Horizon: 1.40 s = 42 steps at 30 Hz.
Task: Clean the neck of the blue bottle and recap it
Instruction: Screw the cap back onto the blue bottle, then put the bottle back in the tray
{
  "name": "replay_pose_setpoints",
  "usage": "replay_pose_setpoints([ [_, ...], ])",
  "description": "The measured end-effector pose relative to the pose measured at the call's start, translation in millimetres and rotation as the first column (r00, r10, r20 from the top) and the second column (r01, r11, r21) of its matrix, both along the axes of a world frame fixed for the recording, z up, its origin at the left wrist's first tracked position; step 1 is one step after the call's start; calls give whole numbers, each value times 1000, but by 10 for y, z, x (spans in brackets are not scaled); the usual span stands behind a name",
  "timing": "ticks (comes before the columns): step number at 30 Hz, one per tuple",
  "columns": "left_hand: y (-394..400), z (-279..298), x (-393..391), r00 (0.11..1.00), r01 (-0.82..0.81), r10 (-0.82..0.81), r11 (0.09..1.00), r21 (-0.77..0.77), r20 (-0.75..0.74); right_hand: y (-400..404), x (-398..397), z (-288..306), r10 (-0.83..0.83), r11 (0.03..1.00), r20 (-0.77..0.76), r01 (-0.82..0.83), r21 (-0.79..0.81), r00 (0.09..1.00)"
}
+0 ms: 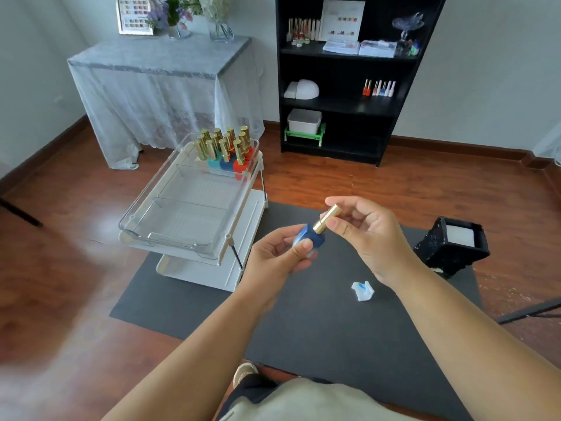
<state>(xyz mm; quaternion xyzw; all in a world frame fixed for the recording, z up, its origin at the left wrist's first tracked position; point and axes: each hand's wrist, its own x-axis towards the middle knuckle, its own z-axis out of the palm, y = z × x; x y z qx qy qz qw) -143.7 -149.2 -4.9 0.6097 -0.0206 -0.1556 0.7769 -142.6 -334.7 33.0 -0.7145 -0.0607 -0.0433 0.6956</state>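
Note:
The blue bottle (309,236) is held tilted in the air above the dark mat (303,323). My left hand (273,259) grips its body from below. A gold cap (327,219) sits on the bottle's neck, and my right hand (364,232) pinches that cap between thumb and fingers. The neck itself is hidden under the cap. A crumpled white wipe (362,290) with a blue stain lies on the mat below my right wrist.
A white two-tier cart (212,262) with a transparent tray (185,214) stands to the left; several gold-capped bottles (226,147) stand at its far end. A black box (452,244) holding white pads sits at the mat's right edge. A black shelf (349,80) stands behind.

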Motion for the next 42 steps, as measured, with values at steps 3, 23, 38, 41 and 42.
replay_pose_setpoints([
  [3,107,67,34,999,-19,19,1000,-2,45,171,124,77,12,994,-11,-11,107,1000],
  [23,1699,229,774,890,-162,-396,194,967,228,1250,1348,420,-15,978,72,30,-209,997],
  [38,1769,-121,877,846,-222,-475,100,970,242,1778,1767,-2,-94,798,117,145,-584,989],
  [41,1776,-160,875,840,-239,-475,107,965,261,1821,1779,-41,-98,777,124,154,-611,987],
  [42,1775,-165,875,839,-240,-476,114,964,265,1830,1784,-54,-101,769,125,157,-619,987],
])
